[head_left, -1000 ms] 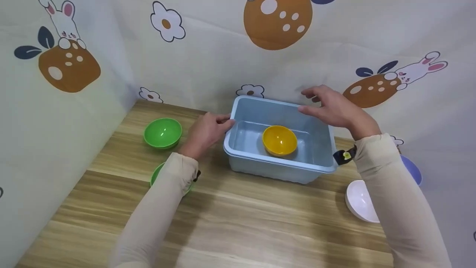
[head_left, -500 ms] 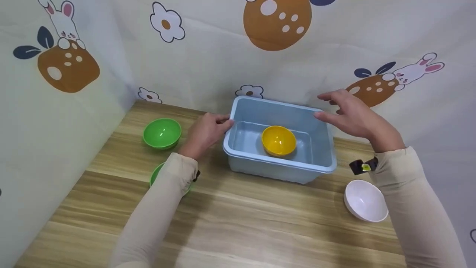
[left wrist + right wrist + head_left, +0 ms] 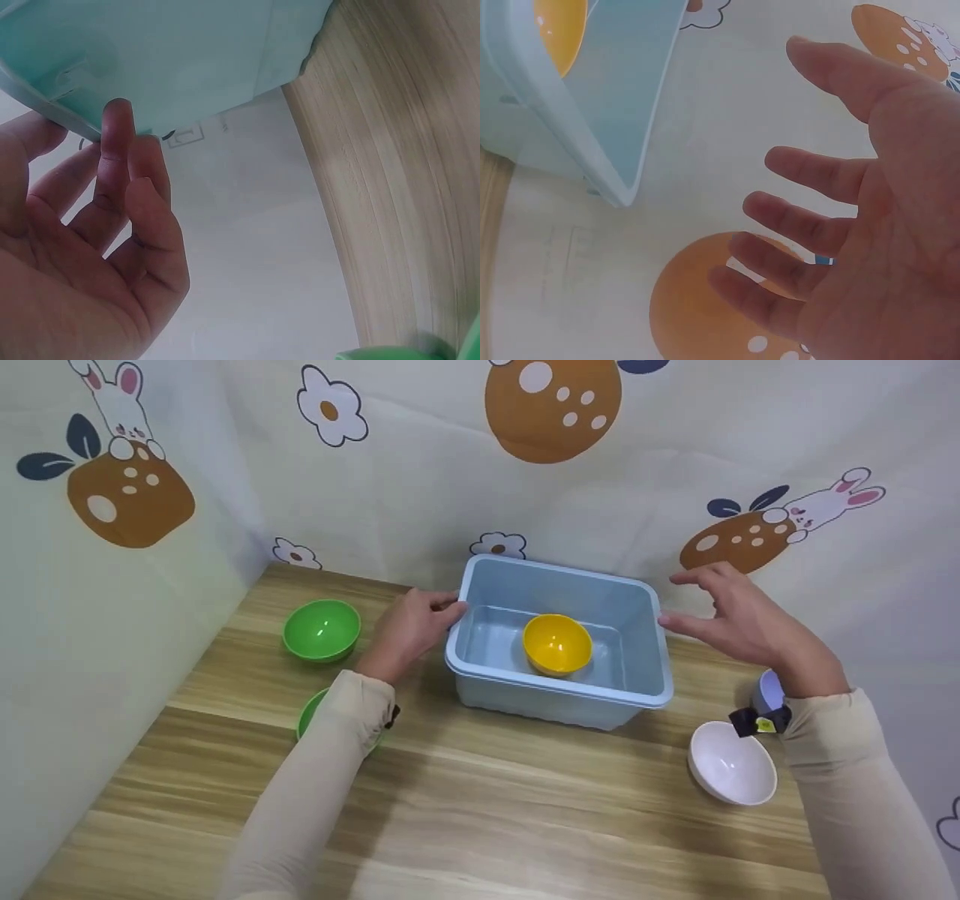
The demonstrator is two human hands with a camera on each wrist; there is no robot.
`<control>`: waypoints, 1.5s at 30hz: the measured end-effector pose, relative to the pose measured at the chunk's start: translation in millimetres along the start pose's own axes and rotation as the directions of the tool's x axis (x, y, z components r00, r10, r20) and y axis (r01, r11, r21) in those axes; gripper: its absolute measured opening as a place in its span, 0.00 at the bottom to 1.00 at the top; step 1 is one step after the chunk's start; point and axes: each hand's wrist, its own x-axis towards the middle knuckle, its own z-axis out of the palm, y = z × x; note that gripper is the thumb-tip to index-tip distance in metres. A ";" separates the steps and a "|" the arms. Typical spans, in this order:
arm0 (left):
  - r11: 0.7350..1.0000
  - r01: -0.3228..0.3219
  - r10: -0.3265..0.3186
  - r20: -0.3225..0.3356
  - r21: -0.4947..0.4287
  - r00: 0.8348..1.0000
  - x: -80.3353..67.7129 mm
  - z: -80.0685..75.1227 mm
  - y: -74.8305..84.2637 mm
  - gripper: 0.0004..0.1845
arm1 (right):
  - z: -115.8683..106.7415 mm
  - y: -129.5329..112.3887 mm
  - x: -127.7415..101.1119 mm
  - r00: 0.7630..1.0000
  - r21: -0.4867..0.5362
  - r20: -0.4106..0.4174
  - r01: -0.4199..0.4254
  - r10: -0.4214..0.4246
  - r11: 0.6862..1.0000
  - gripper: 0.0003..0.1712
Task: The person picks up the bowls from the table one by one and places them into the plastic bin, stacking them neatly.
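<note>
A light blue plastic bin [image 3: 540, 705] stands on the wooden table against the back cloth, a yellow bowl [image 3: 556, 643] upright inside it. My left hand [image 3: 411, 630] pinches the bin's left rim. In the left wrist view the thumb and fingers of that hand [image 3: 105, 240] lie on either side of the rim. My right hand [image 3: 757, 622] hovers just past the bin's right side, fingers spread and holding nothing. The right wrist view shows a gap between this hand [image 3: 855, 225] and the bin's corner [image 3: 622, 191].
Left of the bin sits a green bowl [image 3: 322, 630]; a second green bowl [image 3: 309, 712] is partly hidden by my left forearm. A white bowl [image 3: 731, 765] stands at the right, near a purple bowl [image 3: 768, 692] partly covered by my right wrist. Printed cloth encloses the table's back and sides.
My right hand has moved right and lower, from over the bin's back rim to beside its right side. My left hand, the bin and the yellow bowl have stayed in place.
</note>
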 end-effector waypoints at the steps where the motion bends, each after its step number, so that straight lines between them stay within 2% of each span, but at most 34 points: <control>1: 1.000 -0.002 0.002 -0.004 -0.004 1.000 0.1 0.1 -0.3 0.26 | 0.1 0.8 -1.9 1.000 -0.002 0.001 -0.004 0.004 1.000 0.43; 4: 1.000 -0.012 0.011 -0.012 -0.008 1.000 -0.3 0.5 -0.6 0.25 | 0.6 3.8 -7.4 1.000 0.000 -0.006 -0.006 0.006 1.000 0.44; 11: 0.999 0.030 -0.030 -0.013 -0.013 0.999 -0.4 2.4 -0.4 0.27 | 4.6 10.3 -18.9 1.000 0.033 -0.021 -0.018 0.018 0.999 0.47; 16: 0.999 0.037 -0.037 -0.006 -0.013 0.999 -1.4 3.2 0.6 0.27 | 10.6 16.1 -31.9 0.998 0.023 -0.017 -0.052 0.052 0.998 0.50; 23: 1.000 0.009 -0.010 -0.015 -0.009 1.000 -1.3 3.6 -0.4 0.26 | 19.1 28.4 -50.1 0.998 0.021 -0.034 -0.061 0.062 0.998 0.53; 28: 1.000 0.004 -0.004 -0.012 -0.010 1.000 -0.2 4.0 -0.6 0.26 | 26.7 36.8 -59.8 0.995 0.015 -0.023 -0.093 0.093 0.996 0.54; 36: 0.999 0.039 -0.039 -0.001 -0.034 0.999 -0.8 3.9 -0.6 0.27 | 40.9 48.1 -68.9 0.993 0.013 -0.009 -0.118 0.118 0.993 0.55; 41: 0.998 0.042 -0.042 0.011 -0.044 0.999 -0.2 4.3 -1.4 0.27 | 48.6 55.6 -77.5 0.993 0.036 -0.005 -0.117 0.117 0.992 0.55; 45: 0.997 0.052 -0.051 0.016 -0.052 0.999 0.1 4.6 -1.5 0.27 | 53.5 61.9 -83.6 0.991 0.065 0.033 -0.129 0.127 0.990 0.56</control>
